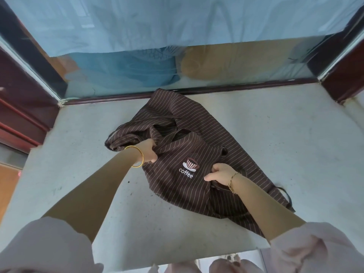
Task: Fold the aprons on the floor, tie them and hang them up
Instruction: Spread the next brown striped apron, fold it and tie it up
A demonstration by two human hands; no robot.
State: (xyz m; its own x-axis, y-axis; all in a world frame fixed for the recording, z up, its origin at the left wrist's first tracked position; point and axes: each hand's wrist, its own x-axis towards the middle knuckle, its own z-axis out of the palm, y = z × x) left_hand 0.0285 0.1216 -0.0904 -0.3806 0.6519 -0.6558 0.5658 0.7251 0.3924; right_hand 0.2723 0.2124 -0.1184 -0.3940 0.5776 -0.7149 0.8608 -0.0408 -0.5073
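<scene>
- A person bends over a grey surface [82,154] and works a brown apron [197,119] with thin pale stripes, seen from the head camera.
- The apron lies crumpled near the middle of the surface. Its far corner touches the dark sill [236,88] of a window, and its near edge runs toward the person's right arm.
- The left hand [148,152] grips the cloth at the apron's left side. Its fingers [152,160] are curled into a bunched fold, and the gathered fabric rises in ridges just beyond them.
- The right hand [220,174] holds the apron to the right of a logo [190,166], a striped cup above the word "coffee". The fingers [215,168] are closed round a pinch of fabric, with the thumb lying along the cloth.
- The logo faces up, between the two hands.
- A black strap [286,196] loops out from the apron's right edge onto the surface.
- A gold bangle [137,164] circles the left wrist, and a thin gold bracelet [233,181] the right.
- Pale pink sleeves [49,243] are pushed up past both elbows.
- Behind the glass hangs a light blue curtain [137,26], with blue and tan shapes blurred below it.
- Dark red frames [19,91] stand at either end of the window.
</scene>
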